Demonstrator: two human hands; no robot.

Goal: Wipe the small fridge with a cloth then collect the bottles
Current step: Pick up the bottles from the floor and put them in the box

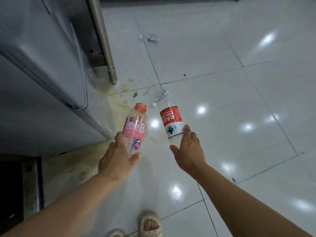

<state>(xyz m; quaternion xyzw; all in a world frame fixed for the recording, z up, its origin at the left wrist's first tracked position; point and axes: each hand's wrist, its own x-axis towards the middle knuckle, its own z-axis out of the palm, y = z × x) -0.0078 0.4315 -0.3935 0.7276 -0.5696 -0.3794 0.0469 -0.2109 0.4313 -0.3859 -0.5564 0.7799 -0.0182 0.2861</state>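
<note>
a beige open-toed slipper (150, 223) stands on the glossy white tiled floor (222, 100). the left hand (118, 159) wraps around a clear plastic bottle with a pink label (136, 129); the right hand (189, 151) clasps a clear plastic bottle with a red label (171, 122). beyond them a small crushed clear bottle (161, 96) lies on the floor, another clear bottle (151, 38) farther off. the grey small fridge (42, 57) stands to the left.

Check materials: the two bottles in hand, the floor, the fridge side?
Pink-label bottle, in the left hand, and red-label bottle, in the right hand: clear thin plastic, since the floor shows through their walls. Floor: glossy glazed tile, likely ceramic, with dark grout lines and sharp lamp reflections. Fridge: smooth grey panel, probably painted metal; plastic not ruled out.
</note>
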